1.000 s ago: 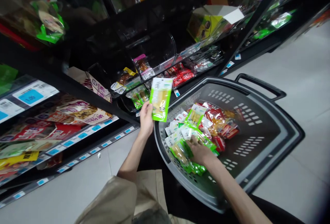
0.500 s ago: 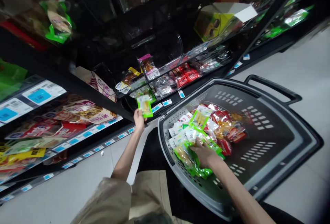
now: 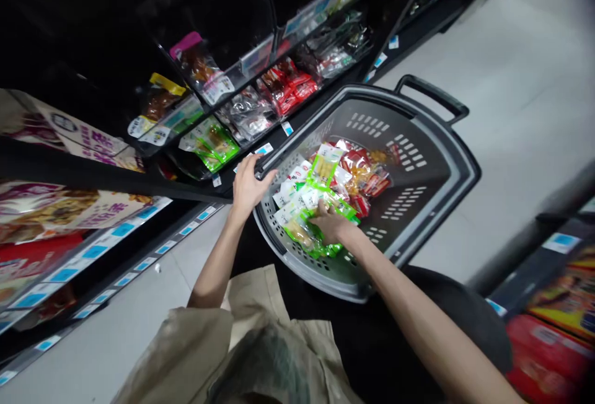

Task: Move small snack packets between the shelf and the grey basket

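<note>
A grey shopping basket (image 3: pixel 432 162) stands on the floor beside a dark shelf, holding several green, white and red snack packets. My left hand (image 3: pixel 248 186) rests on the basket's near-left rim, fingers curled over the edge and holding no packet. My right hand (image 3: pixel 331 225) is inside the basket, fingers closed on a bunch of green snack packets (image 3: pixel 307 235). Green packets (image 3: pixel 214 144) of the same kind lie in a clear shelf bin just above my left hand.
Clear bins on the shelf hold red packets (image 3: pixel 288 85), silver packets (image 3: pixel 248 116) and brown snack bags (image 3: pixel 160 103). Lower shelves at left carry large bags behind blue price tags (image 3: pixel 123 229). White floor tiles (image 3: pixel 520 94) spread to the right; another shelf (image 3: pixel 558 305) stands at bottom right.
My left hand put the green packet into the shelf bin, let go, and came back to the basket rim. The view swung down and right. My right hand stayed on the packets.
</note>
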Demonstrator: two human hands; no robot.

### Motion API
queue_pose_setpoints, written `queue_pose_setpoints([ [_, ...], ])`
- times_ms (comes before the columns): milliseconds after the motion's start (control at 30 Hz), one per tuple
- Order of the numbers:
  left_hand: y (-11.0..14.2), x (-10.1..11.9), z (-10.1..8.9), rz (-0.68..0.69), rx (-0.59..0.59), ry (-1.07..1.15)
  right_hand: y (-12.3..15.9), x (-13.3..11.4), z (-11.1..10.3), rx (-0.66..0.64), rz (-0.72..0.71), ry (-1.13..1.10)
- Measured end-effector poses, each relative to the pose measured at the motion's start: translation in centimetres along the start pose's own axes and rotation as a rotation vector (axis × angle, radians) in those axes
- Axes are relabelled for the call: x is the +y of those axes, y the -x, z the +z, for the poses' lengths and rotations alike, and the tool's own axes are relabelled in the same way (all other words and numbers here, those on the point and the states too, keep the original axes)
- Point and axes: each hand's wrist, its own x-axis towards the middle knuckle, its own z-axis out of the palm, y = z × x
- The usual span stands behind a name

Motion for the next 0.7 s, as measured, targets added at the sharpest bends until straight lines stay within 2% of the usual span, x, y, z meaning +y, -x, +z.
queue_pose_setpoints([
  [200,-0.6,1.0,-0.8,-0.082,-0.016,-0.041,1.2,-1.4,-1.5,-0.066,0.040,0.030],
  [267,-0.6,1.1,-0.8,-0.092,-0.005,-0.019,1.6,-1.8,-1.8,-0.045,0.048,0.054],
  [500,-0.6,1.4,-0.7,-0.119,-0.001,0.023,2.6,-2.2,-1.5,0.259,0.010,0.162],
  [700,-0.5,0.9,-0.7,-0.048,0.005,-0.074,2.8,-0.8,-1.6,0.379,0.086,0.165],
])
